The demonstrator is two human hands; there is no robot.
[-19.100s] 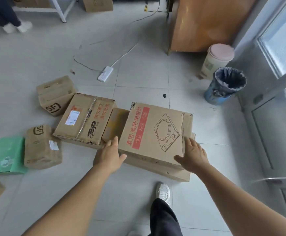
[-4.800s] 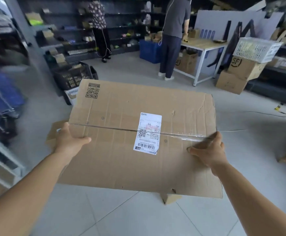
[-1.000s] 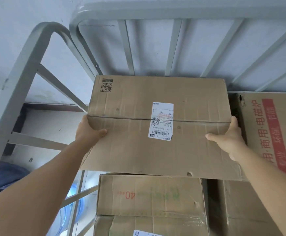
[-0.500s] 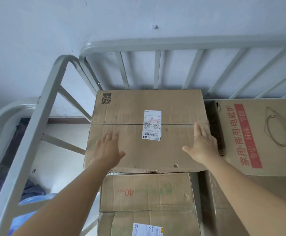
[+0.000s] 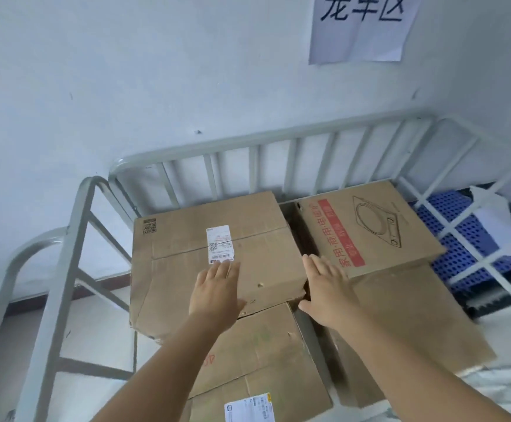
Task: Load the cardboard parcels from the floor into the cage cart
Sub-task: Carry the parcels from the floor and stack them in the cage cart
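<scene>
A flat cardboard parcel [image 5: 187,248] with a white shipping label lies on top of the stack inside the grey metal cage cart [image 5: 266,138], in its back left corner. My left hand [image 5: 216,292] lies flat on the parcel's near part, fingers straight, just below the label. At the parcel's right front corner my right hand [image 5: 327,290] rests with straight fingers, partly over the neighbouring box. A parcel with red lettering and a cooker drawing [image 5: 370,226] sits to the right on the same level. Lower parcels [image 5: 266,351] lie under both.
The cart stands against a pale wall with a paper sign [image 5: 360,25]. A second grey cart frame [image 5: 62,269] stands at the left. Blue plastic crates [image 5: 467,239] show through the cart's right side bars.
Both hands have slid toward the parcel's front right. The parcel has settled onto the stack, turned slightly. The view has pulled back and tilted up, showing the wall sign.
</scene>
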